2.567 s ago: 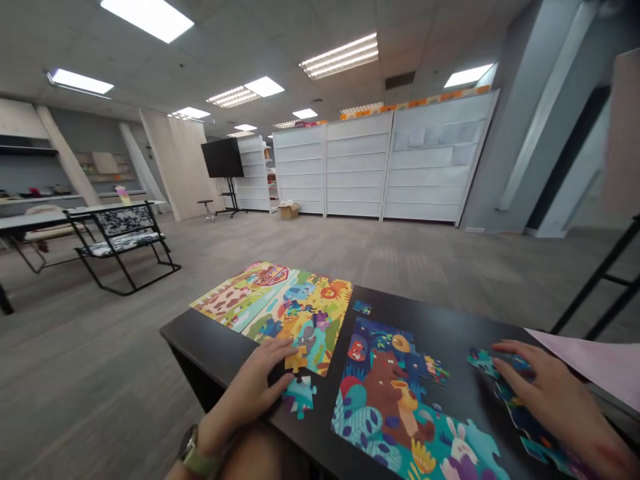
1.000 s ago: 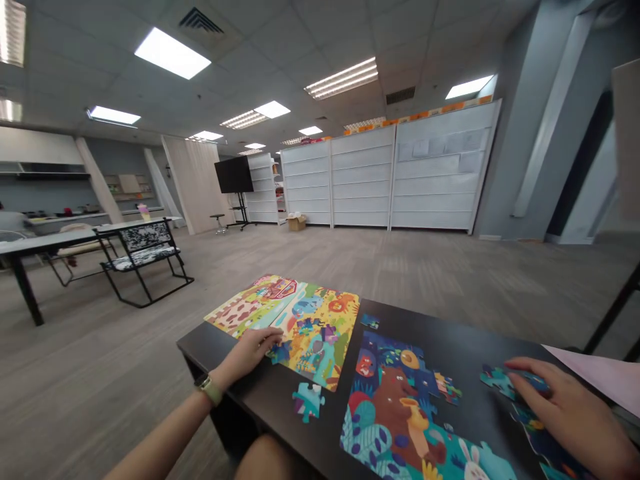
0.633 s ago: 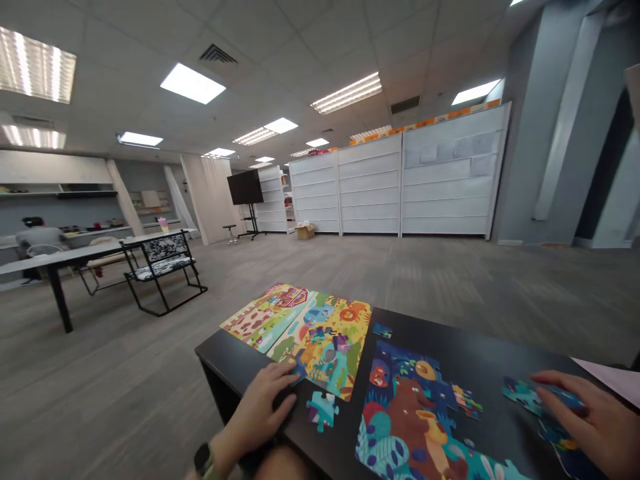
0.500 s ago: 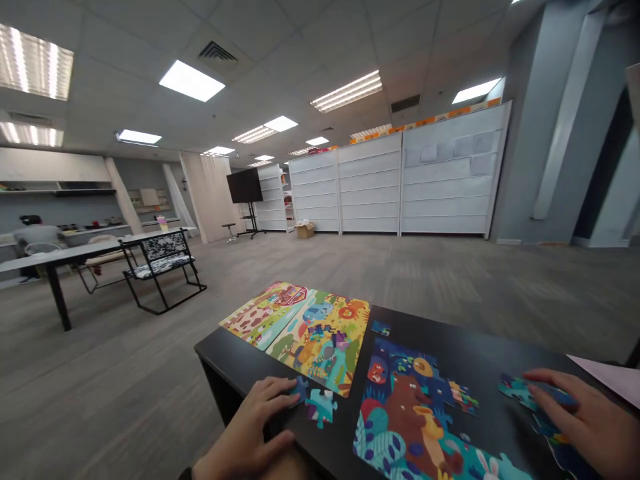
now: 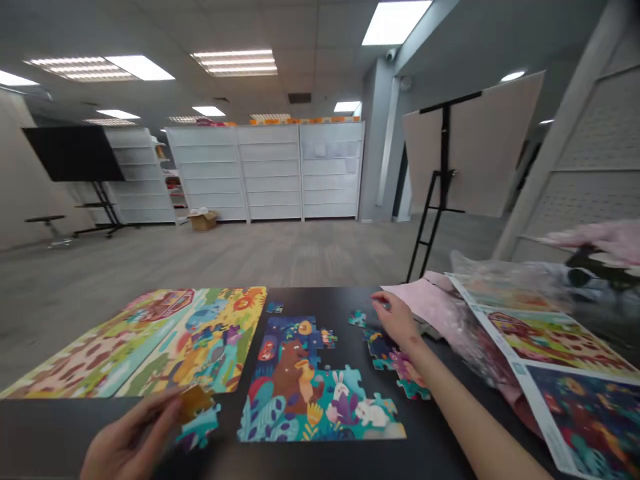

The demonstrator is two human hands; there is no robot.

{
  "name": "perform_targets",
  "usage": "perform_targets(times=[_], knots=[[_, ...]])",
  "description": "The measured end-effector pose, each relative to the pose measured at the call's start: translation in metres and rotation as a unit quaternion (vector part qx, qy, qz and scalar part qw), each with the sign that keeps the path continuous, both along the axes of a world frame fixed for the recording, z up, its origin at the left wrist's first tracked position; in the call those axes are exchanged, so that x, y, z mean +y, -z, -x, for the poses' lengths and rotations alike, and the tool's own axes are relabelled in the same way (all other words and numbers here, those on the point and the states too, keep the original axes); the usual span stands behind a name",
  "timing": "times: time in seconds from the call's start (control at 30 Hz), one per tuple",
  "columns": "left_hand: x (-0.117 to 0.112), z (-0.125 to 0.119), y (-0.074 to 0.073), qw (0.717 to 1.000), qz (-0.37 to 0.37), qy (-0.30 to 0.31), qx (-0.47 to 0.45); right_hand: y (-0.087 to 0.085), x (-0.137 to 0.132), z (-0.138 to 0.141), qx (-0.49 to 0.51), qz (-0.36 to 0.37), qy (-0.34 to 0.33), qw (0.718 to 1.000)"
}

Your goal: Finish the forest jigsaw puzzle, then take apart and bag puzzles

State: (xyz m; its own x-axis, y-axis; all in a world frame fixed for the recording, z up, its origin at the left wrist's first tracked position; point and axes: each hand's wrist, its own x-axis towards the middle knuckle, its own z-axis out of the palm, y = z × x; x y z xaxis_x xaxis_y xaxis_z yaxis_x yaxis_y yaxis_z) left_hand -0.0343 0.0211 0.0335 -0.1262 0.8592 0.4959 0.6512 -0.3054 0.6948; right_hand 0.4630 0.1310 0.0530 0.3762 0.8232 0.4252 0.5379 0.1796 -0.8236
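My left hand (image 5: 137, 433) pinches a brown-backed puzzle piece (image 5: 196, 403) between thumb and fingers, just above the table. Under it, a teal puzzle piece (image 5: 203, 425) partly shows. A partly joined puzzle (image 5: 300, 380) with a bear, rabbits and dark blue night sky lies in front of me. To its right, my right hand (image 5: 397, 320) has its fingertips drawn together; anything between them is too small to make out. Close by are a small teal piece (image 5: 357, 319) and a group of puzzle pieces (image 5: 383, 350), partly covered by my right forearm.
A yellow-green animal picture sheet (image 5: 165, 340) covers the left of the black table (image 5: 225, 460). A small blue piece (image 5: 275, 307) lies near the far edge. Right of my arm are pink wrapping (image 5: 425, 300), clear plastic and a printed picture sheet (image 5: 545, 373). An easel (image 5: 443, 173) stands beyond.
My view has turned right, bringing in the easel and wrapping. My left hand now has a brown-backed piece lifted. My right hand has moved to the far side of the loose pieces.
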Motion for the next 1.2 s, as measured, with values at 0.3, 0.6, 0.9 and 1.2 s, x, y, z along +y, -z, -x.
perform_targets(times=[0.3,0.6,0.9,1.2], knots=[[0.069,-0.195,-0.036,0.937,0.046,0.346,0.017,0.001,0.004,-0.032,0.170,0.018,0.000,0.985],[0.085,-0.160,-0.019,0.904,0.026,0.422,0.063,0.002,0.007,-0.028,0.129,0.023,-0.001,0.991],[0.089,-0.154,-0.024,0.929,0.104,0.355,0.001,0.001,-0.009,0.001,-0.062,0.088,-0.143,0.984],[0.094,-0.150,-0.011,0.928,0.084,0.358,0.050,-0.007,-0.044,-0.017,-0.192,0.123,-0.127,0.965]])
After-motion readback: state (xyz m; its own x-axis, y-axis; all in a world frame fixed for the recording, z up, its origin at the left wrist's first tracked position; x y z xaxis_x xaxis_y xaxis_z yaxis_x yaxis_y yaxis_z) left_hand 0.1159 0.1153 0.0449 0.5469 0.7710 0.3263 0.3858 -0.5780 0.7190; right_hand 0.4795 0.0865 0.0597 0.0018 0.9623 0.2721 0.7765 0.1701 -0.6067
